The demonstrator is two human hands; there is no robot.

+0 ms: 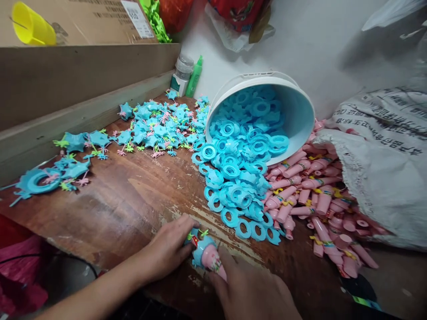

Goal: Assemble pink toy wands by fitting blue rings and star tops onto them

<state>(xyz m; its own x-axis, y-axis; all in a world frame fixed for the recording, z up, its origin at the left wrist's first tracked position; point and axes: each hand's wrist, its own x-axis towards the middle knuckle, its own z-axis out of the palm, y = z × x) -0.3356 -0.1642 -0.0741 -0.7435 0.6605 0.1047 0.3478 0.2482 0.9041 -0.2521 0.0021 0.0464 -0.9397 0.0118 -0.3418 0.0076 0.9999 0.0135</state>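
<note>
Pink toy [211,255] — 1, both hands [167,251]

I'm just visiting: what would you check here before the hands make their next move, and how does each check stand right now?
1. Left hand on the toy piece: ok, fingers touch its blue end.
2. Right hand grips the piece's pink tube: ok.
3. Blue rings close by: ok, spilled from the tipped bucket.
4. Pink tubes close by: ok, heaped beside the sack.
5. Star pieces: ok, heaped at the far left.
6. Piece fully fitted together: cannot tell.
</note>
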